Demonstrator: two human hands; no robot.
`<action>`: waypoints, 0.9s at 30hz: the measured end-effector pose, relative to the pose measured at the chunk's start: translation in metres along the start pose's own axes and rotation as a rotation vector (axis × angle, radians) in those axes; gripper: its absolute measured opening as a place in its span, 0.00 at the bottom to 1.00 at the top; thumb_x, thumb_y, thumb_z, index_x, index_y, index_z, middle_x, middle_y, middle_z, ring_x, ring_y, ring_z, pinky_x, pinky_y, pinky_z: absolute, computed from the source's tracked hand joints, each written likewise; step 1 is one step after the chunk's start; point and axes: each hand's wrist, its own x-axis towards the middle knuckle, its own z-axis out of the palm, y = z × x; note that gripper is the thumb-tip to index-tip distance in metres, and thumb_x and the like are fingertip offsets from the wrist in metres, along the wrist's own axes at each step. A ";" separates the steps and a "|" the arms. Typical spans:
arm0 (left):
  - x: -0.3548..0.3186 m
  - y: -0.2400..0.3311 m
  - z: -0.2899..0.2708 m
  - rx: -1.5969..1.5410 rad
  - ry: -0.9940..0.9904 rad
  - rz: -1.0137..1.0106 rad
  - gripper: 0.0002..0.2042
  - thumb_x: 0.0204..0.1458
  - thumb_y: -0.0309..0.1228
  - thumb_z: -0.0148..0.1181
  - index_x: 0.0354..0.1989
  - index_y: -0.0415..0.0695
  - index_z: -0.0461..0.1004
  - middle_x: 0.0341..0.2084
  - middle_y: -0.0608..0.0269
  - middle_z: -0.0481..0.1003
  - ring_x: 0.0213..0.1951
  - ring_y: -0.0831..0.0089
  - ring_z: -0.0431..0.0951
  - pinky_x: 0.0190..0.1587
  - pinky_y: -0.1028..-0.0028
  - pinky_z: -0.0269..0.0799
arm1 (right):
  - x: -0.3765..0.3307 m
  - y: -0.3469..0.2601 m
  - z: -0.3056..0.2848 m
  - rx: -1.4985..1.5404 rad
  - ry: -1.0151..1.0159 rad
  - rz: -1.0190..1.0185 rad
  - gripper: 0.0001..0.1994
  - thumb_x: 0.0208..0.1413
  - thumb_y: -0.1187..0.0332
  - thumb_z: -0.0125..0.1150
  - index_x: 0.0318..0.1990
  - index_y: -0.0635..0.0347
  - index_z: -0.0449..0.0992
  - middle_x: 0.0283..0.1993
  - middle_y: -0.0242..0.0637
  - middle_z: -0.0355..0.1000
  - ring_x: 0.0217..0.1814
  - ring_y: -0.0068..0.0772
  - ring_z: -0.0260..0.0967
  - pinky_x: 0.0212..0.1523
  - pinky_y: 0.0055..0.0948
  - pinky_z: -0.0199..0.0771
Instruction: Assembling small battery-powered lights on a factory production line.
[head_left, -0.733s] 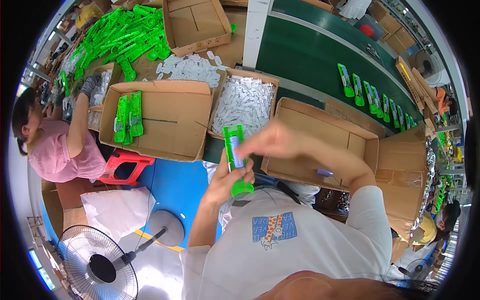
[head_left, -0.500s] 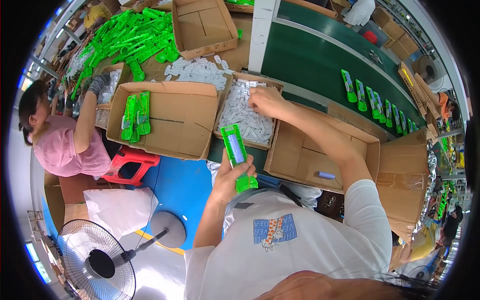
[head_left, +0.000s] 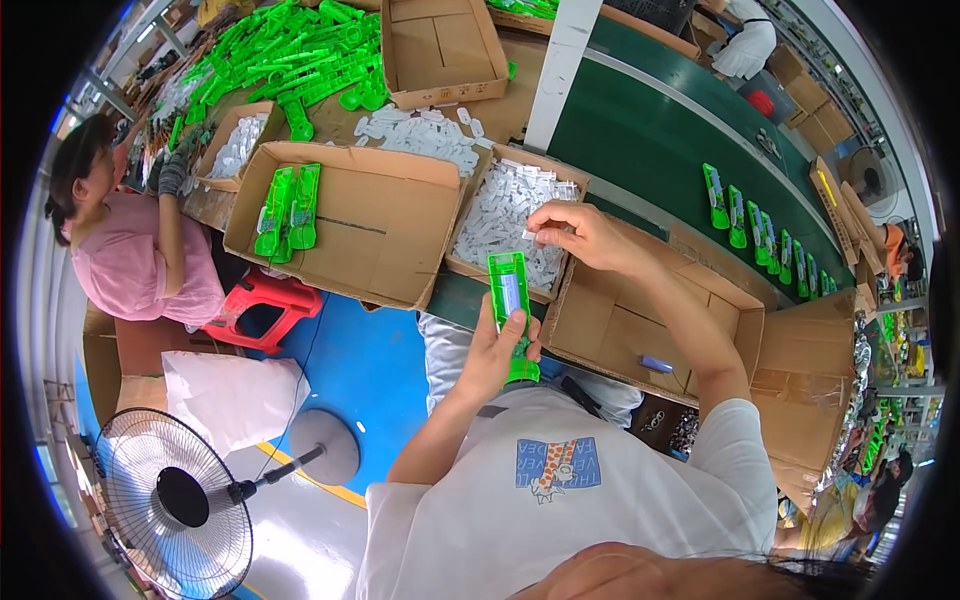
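**Green piece in one grip, white parts under the other**

My left hand [head_left: 492, 352] has its grip clamped on a green plastic holder [head_left: 512, 312], held upright just in front of my chest; my fingers wrap its lower half, so that part is hidden and only the top with its pale insert shows. Just beyond it, my right hand [head_left: 572, 228] hangs over a cardboard box of small white parts [head_left: 505, 215], fingertips pinched together at a white piece; whether I have it lifted or am only touching the pile, I cannot tell. To the right of that grip lies an open brown box [head_left: 640, 330] with one small bluish item on its floor, too small to make out. Left of my left grip sits a larger carton [head_left: 380, 225] with two green holders [head_left: 288, 210] lying at its far end. Past my right hand, a dark green belt [head_left: 650, 130] carries a row of green pieces, bent by the lens. At far left another person in pink [head_left: 130, 260] works at the worktop, hands partly hidden.
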 end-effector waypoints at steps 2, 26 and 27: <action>0.001 0.000 -0.001 0.001 0.004 -0.007 0.13 0.65 0.41 0.47 0.47 0.47 0.55 0.29 0.61 0.66 0.26 0.76 0.69 0.31 0.72 0.71 | 0.000 -0.006 0.004 0.078 -0.003 0.041 0.07 0.60 0.74 0.56 0.45 0.61 0.74 0.39 0.33 0.72 0.41 0.23 0.68 0.43 0.25 0.70; 0.013 0.000 -0.001 0.035 -0.164 -0.017 0.17 0.64 0.35 0.48 0.56 0.48 0.52 0.33 0.60 0.69 0.29 0.72 0.72 0.34 0.70 0.72 | -0.012 -0.052 0.027 -0.370 0.265 -0.019 0.12 0.55 0.69 0.63 0.45 0.59 0.70 0.30 0.37 0.70 0.33 0.25 0.69 0.30 0.27 0.68; 0.015 -0.001 0.000 0.047 -0.246 0.000 0.20 0.63 0.35 0.49 0.59 0.48 0.50 0.34 0.60 0.69 0.31 0.71 0.73 0.36 0.70 0.73 | -0.018 -0.046 0.022 -0.331 0.165 -0.007 0.09 0.57 0.72 0.59 0.45 0.61 0.73 0.36 0.40 0.73 0.39 0.31 0.72 0.37 0.31 0.70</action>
